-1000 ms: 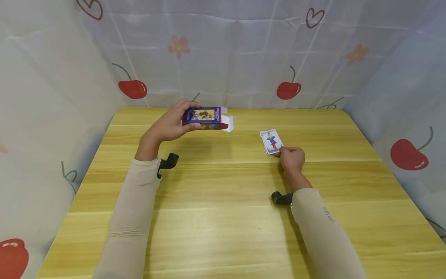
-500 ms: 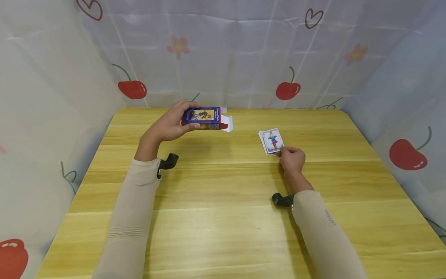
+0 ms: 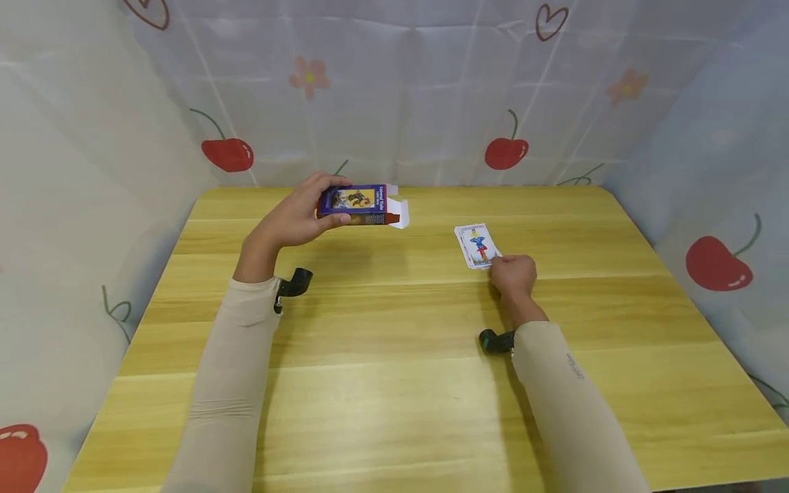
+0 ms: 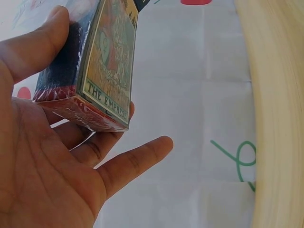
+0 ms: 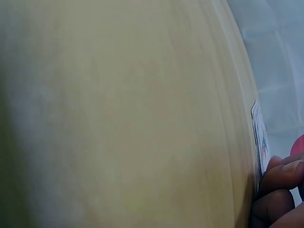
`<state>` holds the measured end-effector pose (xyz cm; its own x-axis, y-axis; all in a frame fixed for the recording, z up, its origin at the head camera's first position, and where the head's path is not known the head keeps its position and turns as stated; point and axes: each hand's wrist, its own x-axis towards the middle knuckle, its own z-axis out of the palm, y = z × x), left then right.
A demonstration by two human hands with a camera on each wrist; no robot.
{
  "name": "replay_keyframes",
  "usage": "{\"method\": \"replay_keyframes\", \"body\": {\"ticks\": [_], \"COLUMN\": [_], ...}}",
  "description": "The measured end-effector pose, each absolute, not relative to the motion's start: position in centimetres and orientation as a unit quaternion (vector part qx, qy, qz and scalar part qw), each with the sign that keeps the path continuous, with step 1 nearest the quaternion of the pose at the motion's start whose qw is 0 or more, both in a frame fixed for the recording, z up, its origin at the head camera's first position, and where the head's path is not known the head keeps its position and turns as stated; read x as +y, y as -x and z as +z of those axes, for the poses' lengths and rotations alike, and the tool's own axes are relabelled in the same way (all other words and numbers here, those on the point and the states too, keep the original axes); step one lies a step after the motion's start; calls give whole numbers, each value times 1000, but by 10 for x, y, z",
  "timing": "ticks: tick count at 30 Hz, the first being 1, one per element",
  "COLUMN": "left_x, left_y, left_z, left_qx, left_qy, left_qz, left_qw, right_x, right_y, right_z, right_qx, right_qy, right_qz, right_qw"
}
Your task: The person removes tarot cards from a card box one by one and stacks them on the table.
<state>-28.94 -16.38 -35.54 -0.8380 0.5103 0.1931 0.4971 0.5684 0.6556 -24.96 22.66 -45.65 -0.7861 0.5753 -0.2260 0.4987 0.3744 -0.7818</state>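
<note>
My left hand point(image 3: 297, 218) grips a purple tarot card box point(image 3: 357, 200) above the table, thumb on its near side and fingers over the far side. White flaps point(image 3: 399, 213) stand open at the box's right end. In the left wrist view, the box point(image 4: 108, 71) shows a picture lettered "THE EMPRESS", and the little finger sticks out away from it. Over on the right, my right hand point(image 3: 515, 274) pinches the near right corner of a small stack of tarot cards point(image 3: 473, 241), picture side up. The right wrist view catches the cards point(image 5: 261, 135) edge-on beside the curled fingers.
Both hands work over a wooden table point(image 3: 382, 411). A pale curtain point(image 3: 394, 89) printed with cherries, flowers and hearts surrounds its back and sides. A small black camera point(image 3: 294, 282) is worn on the left wrist, another camera point(image 3: 496, 341) on the right.
The top card, turned slightly askew half a second ago, now lines up more closely with the stack beneath. The left hand keeps its hold on the box. The head view has shifted slightly.
</note>
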Motion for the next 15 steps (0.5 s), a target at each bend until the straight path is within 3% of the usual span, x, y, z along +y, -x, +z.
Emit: {"method": "replay_keyframes", "body": {"ticks": [9, 12, 15], "left_x": [-164, -162, -161], "left_y": [290, 291, 292], "left_z": [-359, -361, -361], "left_qx": [886, 885, 884], "left_qy": [-280, -283, -288], "left_qz": [371, 369, 369], "left_qw": [7, 13, 11], "right_x": [225, 214, 194], "right_y": [254, 251, 249], "right_z": [-458, -453, -438], "right_qx": [-826, -800, -773], "right_qy": [316, 306, 238], "right_qz": [466, 511, 577], "right_qw": [36, 69, 113]}}
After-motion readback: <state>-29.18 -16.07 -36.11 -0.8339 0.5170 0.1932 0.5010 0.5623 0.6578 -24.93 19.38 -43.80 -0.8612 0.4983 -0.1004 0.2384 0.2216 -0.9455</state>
